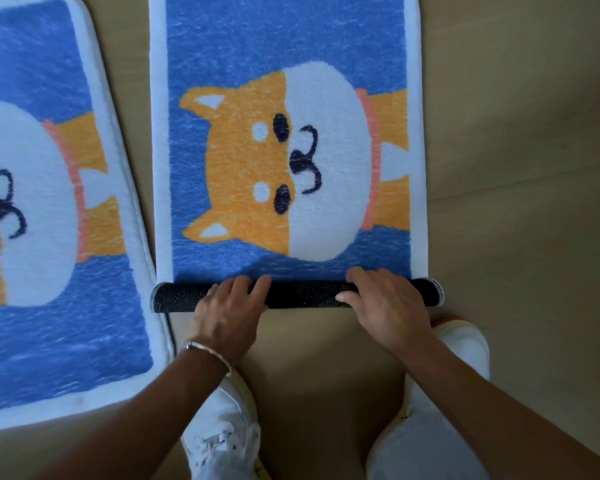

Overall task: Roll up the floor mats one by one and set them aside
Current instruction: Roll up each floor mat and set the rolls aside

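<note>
Centre mat, a blue plush floor mat w/ orange-and-white dog print & white border [284, 150], lies flat on the pale wood floor [516, 168]. Its near end is turned into a thin roll [302, 294], black dotted anti-slip backing outward. Left hand [229, 313] & right hand [385, 303] both sit on the roll, fingers [257, 284] curled over its top toward the far side, R thumb at the near side. So both are clamped on it, set well apart, each inboard of an end. Only the first turns look done; most of the mat is unrolled.

To do this well, I'd say: push both hands fwd evenly, keep the roll tight, and watch the ends. The R end seems to poke a bit past the white border, so it could go cone-shaped if one side leads.

Room: plenty of bare floor on the R. The mat runs out of view ahead, so can't tell what's beyond. On the L a second matching dog-print mat [49, 202] lies flat at an angle, its edge right by the roll's L end; touching or not, can't tell. The person's white shoes [222, 434] stand just behind the roll.
</note>
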Available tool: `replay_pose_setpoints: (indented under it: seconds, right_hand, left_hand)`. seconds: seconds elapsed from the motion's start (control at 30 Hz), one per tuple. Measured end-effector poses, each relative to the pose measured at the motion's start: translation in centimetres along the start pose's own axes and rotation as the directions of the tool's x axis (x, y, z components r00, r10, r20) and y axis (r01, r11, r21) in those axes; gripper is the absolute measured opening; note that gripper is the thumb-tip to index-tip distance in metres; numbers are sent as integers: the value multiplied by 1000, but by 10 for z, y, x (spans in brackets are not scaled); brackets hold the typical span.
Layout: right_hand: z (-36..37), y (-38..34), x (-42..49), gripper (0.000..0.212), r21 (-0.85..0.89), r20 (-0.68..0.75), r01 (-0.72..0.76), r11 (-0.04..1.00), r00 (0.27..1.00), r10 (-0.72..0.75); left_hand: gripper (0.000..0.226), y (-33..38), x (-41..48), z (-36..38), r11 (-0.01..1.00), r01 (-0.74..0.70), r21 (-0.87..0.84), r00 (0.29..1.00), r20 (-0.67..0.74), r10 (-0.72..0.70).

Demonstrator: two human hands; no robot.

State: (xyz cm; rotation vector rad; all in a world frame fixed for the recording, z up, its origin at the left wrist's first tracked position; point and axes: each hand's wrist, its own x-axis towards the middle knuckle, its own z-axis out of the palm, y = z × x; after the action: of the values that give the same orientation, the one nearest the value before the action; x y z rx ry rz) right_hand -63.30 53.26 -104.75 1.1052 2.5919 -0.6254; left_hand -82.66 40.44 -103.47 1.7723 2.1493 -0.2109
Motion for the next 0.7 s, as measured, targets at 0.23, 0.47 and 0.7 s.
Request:
replay_pose_setpoints:
  seconds: [0.23, 0.47, 0.7]
  right_hand:
    - [2, 1, -10, 49, -156, -116, 84, 984, 988, -103]
    - [-1, 10, 2, 44, -106, -97, 83, 991, 991, -94]
    - [-20, 16, 21, 51, 102, 121, -28, 994, 993, 15]
  left_hand:
    - [25, -13, 17, -1, 984, 32, -173, 999, -1, -33]
    - [35, -11, 20, 7, 973, -46, -228, 988, -156, 10]
    - [42, -16, 2, 14, 988, -153, 14, 974, -167, 153]
